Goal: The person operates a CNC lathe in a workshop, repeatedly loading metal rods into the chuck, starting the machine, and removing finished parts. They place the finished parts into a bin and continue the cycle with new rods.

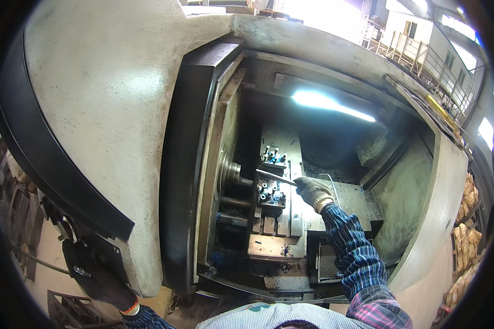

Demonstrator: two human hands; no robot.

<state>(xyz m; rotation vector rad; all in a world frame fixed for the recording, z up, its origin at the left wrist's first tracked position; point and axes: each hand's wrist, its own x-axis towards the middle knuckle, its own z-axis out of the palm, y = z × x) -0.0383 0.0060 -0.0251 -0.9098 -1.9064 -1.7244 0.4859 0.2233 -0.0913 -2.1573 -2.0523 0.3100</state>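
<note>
My right hand [313, 192], in a grey glove, reaches into the open lathe and is closed around a thin metal rod [275, 176]. The rod points left, its tip above the tool blocks and near the chuck or spindle nose [233, 172]. Just right of the hand a thin bent metal bar [333, 186] shows; whether it joins the rod I cannot tell. Below the rod sits a tool block [271, 193] with bolts and blue chips; another tool block [274, 156] stands farther back. My left hand [96, 274], dark-gloved, is at the machine's lower left front near a metal handle [68, 229]; its fingers are too dark to make out.
A black door edge [184, 164] stands left of the opening, beside a pale machine cover [104, 109]. A bright lamp [332, 105] lights the inside. Dark chips lie around the slide [277, 245]. Brown wrapped bundles [464, 241] are stacked at far right.
</note>
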